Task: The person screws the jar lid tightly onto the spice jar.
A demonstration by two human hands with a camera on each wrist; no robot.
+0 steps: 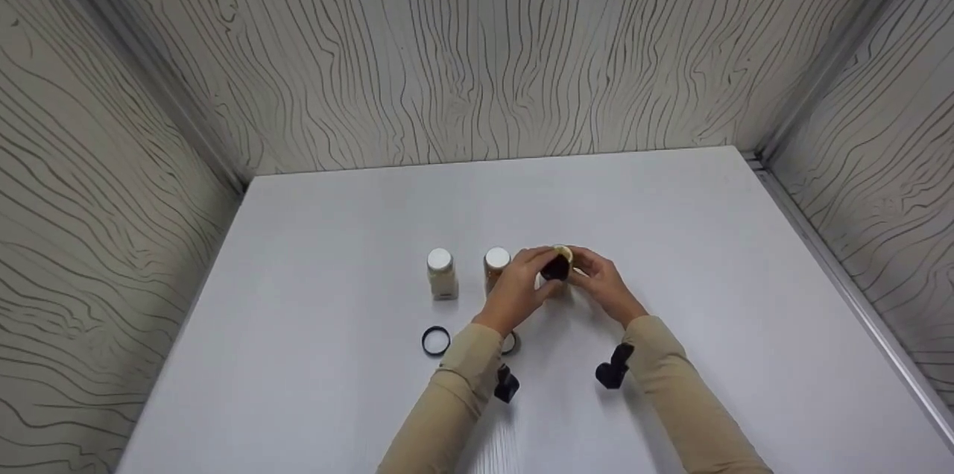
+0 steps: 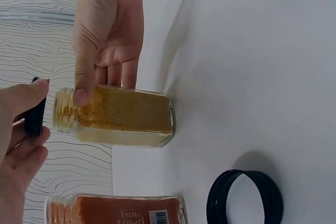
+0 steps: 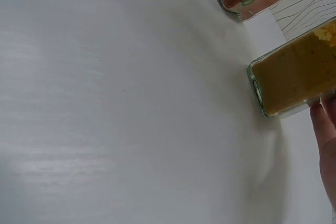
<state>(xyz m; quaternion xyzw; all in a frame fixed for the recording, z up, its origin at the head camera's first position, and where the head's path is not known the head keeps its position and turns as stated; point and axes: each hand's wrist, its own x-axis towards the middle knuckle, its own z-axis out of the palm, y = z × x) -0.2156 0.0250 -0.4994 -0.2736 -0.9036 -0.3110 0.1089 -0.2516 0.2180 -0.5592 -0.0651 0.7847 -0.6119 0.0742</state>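
A glass spice jar (image 2: 126, 116) of yellow-brown powder stands upright, its threaded mouth uncovered. Fingers and thumb of my right hand (image 1: 607, 289) grip it round the upper part. My left hand (image 1: 518, 288) pinches a black screw lid (image 2: 34, 115) just above the mouth, apart from the rim; in the head view this lid (image 1: 555, 267) looks tilted and hides part of the jar. Beside my left hand stands a second jar (image 2: 131, 209), with reddish powder and a barcode label. In the right wrist view only the lower part of the gripped jar (image 3: 296, 74) shows.
Further left stands a jar (image 1: 443, 280) of pale powder with a white top. Two lids lie nearer me on the white table (image 1: 298, 325): a black-rimmed one (image 1: 425, 340) and another (image 1: 510, 343) partly behind my left sleeve. Wood-patterned walls (image 1: 477, 49) enclose the table.
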